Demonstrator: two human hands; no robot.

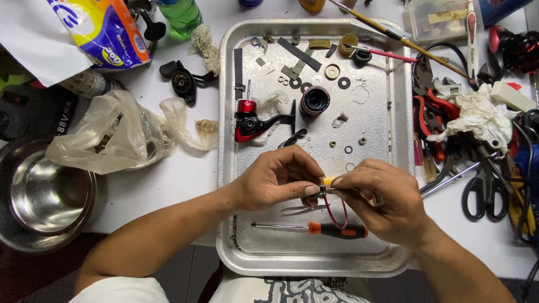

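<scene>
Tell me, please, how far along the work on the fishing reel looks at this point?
Done: the red reel body lies stripped on the metal tray, with the spool and washers laid out. In hand: left hand and right hand pinch a small yellow part. Left: every loose piece remains unassembled.

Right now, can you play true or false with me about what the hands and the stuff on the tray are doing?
1. Both hands pinch one small part between them. True: the left hand and right hand meet on a small black-and-yellow part with a red wire loop hanging under it.
2. The orange-handled screwdriver is in the right hand. False: it lies on the metal tray, below the hands.
3. The red and black reel body lies on the tray. True.
4. The steel bowl sits on the tray. False: it is off the tray, at the left edge.
5. The black-handled scissors lie right of the tray. True.
</scene>
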